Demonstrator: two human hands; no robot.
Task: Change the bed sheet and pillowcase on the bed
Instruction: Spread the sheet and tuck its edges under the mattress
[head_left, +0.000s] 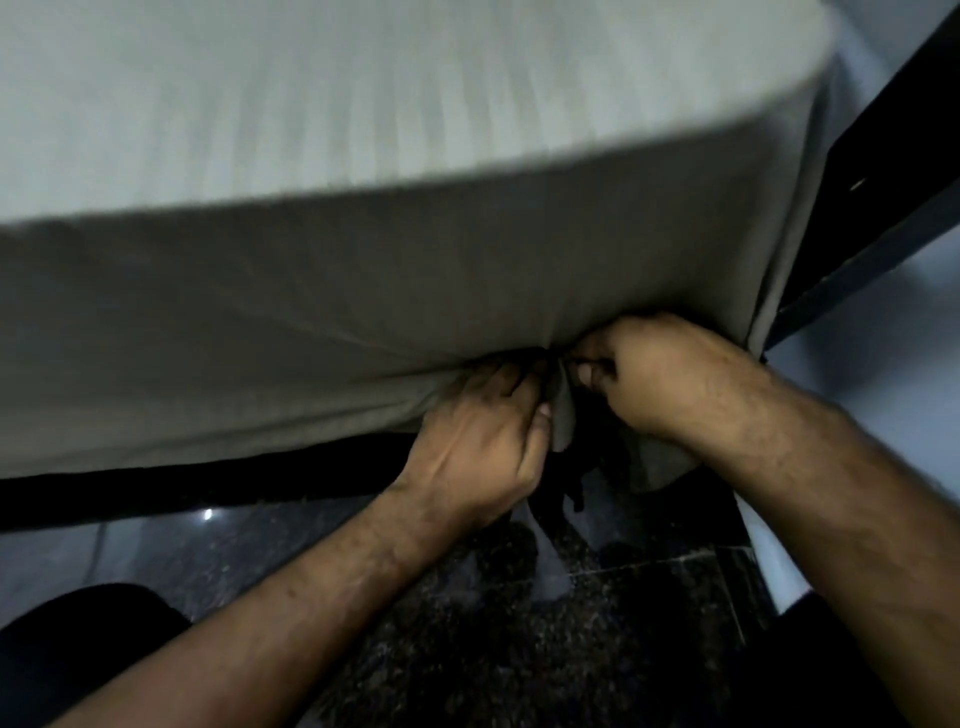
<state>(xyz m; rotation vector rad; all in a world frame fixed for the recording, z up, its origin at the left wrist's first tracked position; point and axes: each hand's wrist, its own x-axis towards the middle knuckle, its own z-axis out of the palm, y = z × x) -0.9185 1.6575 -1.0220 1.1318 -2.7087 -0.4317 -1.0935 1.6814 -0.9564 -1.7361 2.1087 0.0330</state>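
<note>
Both hands (475, 441) (660, 374) on taut, grey-green bed sheet (260, 291)

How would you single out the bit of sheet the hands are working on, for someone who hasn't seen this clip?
Start at the bed, covered by a grey-green sheet hanging smooth down its near side. Follow the lower edge right, almost to the corner. There the left hand and right hand pinch a bunched flap, the only gathered, creased spot on the cloth.

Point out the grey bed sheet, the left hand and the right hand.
grey bed sheet (260, 322): head view, on the part hanging over the mattress side.
left hand (478, 441): head view, back of the hand.
right hand (670, 374): head view, back of the hand.
</note>
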